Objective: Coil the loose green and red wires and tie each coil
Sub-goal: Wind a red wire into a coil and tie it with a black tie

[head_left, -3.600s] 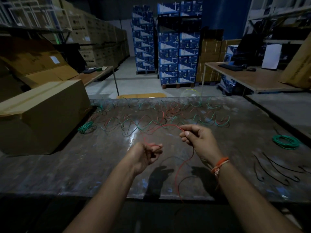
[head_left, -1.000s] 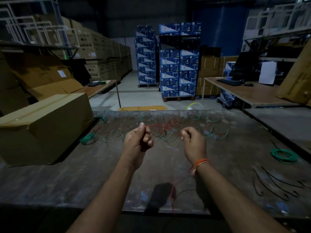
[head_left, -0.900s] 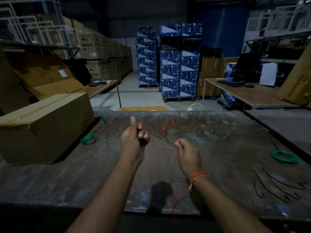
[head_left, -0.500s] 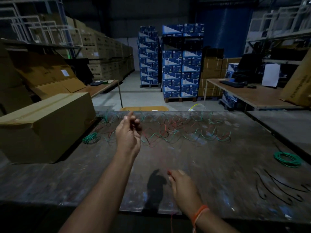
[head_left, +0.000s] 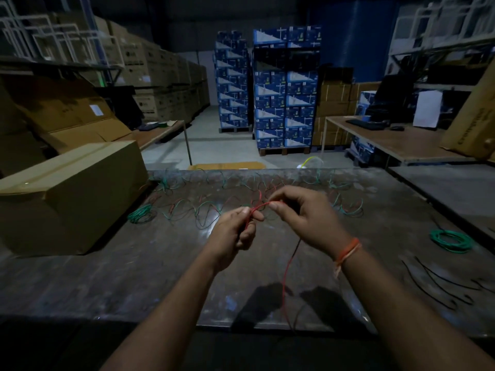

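Both my left hand [head_left: 235,231] and right hand [head_left: 302,215] pinch one thin red wire [head_left: 285,274]; its tail drops past the counter [head_left: 107,277] edge, unseen.

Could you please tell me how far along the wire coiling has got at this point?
Done: two green coils lie on the table, one at the right and one at the left; ties on them cannot be made out. In hand: the left hand and right hand pinch a red wire that trails over the near edge. Left: the loose wires spread across the far side, and the black ties unused.
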Action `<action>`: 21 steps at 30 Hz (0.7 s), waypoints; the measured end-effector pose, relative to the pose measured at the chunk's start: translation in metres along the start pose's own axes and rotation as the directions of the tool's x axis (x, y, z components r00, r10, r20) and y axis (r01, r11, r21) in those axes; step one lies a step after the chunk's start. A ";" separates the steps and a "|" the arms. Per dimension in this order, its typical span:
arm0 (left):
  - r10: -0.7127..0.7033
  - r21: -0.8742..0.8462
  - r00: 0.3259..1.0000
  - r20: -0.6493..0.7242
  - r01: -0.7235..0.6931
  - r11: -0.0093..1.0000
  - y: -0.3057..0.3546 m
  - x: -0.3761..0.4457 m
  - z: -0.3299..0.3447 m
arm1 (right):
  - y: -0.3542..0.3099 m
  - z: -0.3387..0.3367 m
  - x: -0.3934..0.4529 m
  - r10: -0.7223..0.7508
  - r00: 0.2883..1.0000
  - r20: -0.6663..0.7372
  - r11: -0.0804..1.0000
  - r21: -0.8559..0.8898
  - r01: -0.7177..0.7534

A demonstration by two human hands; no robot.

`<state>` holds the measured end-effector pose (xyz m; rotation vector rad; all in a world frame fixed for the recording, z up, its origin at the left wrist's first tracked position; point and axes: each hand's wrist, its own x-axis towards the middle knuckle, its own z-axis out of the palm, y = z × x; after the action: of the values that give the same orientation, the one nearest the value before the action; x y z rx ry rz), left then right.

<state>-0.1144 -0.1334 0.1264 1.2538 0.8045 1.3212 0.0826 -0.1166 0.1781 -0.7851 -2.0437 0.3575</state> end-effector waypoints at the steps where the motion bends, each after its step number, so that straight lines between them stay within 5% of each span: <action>1: -0.045 -0.066 0.999 0.025 0.046 0.997 0.001 0.000 0.001 | 0.003 0.000 0.002 0.047 0.999 -0.020 0.996 0.076 -0.046; 7: -0.157 -0.332 0.977 0.144 0.197 0.922 0.005 -0.009 0.004 | 0.023 0.024 -0.003 0.234 0.972 0.001 0.909 0.355 -0.220; 15: -0.203 -0.569 0.918 0.341 0.374 0.732 -0.001 -0.008 0.001 | 0.012 0.051 -0.018 0.492 0.837 0.240 0.547 0.662 -0.512; 21: -0.319 -0.267 0.947 -0.033 0.299 0.916 -0.001 -0.008 0.001 | 0.019 0.052 -0.014 0.548 0.829 0.116 0.565 0.680 -0.468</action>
<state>-0.1139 -0.1415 0.1235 0.8342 0.8161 1.1754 0.0523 -0.1088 0.1303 -0.8690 -1.3467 1.3018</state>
